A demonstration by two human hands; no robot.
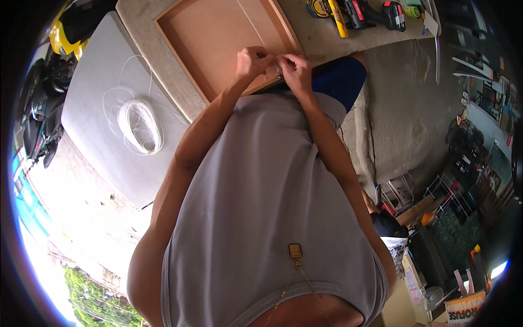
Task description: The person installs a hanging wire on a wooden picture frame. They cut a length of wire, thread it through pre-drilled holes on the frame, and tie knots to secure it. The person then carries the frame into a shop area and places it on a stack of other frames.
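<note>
A shallow wooden frame with a brown backing panel (218,38) lies before me, its raised rim toward me. A thin white cord (251,23) runs across the panel from the far side down to my hands. My left hand (254,62) is closed in a pinch on the cord, over the frame's near part. Close beside it, my right hand (297,71) pinches at the same cord, thumb and forefinger together. Just below these fingertips a small shiny metal piece (279,73) shows at the near rim. The fingers partly hide the cord between the hands.
On the grey table (92,82) at left lies a loose coil of white cord (140,126). Far right on the work surface are a tape measure (318,7), a yellow-handled tool (338,19), a red and black power tool (357,13) and a battery pack (394,16). A motorcycle (46,109) stands far left.
</note>
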